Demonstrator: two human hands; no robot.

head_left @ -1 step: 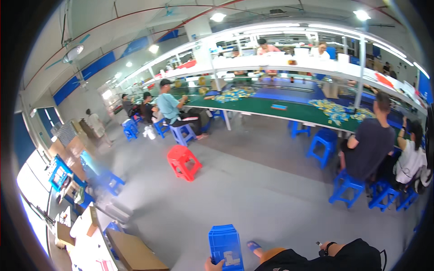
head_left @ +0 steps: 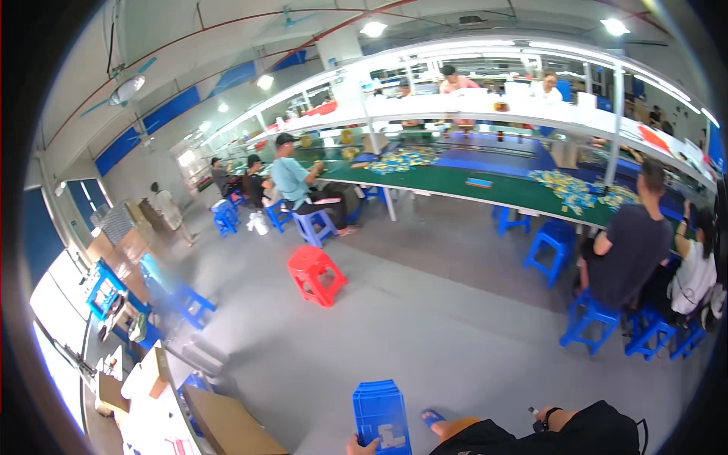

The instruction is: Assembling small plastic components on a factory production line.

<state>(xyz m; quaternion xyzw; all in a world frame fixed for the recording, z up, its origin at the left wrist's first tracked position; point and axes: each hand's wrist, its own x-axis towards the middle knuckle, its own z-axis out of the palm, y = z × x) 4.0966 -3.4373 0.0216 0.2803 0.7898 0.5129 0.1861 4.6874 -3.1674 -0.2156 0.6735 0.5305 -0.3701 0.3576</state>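
Observation:
At the lower edge, my left hand (head_left: 362,446) is closed on the near left side of a blue plastic bin (head_left: 379,406). Inside that bin lie a few pale flat pieces (head_left: 391,435), too small to name. My right hand (head_left: 544,415), with a dark band at the wrist, is by my dark clothing at the lower right. Its fingers are closed around a small object with a light tip (head_left: 533,409); what kind it is cannot be made out.
A red stool (head_left: 317,274) stands on the grey floor ahead. Beyond it runs a long green-topped workbench (head_left: 440,182) with piles of yellow-blue pieces (head_left: 565,189) and seated people. Blue stools (head_left: 550,250) line it. Cardboard (head_left: 227,421) and a cluttered table (head_left: 144,402) are at left.
The room has shifted slightly right and down in the view. Both hands keep their holds, and the bin has barely moved.

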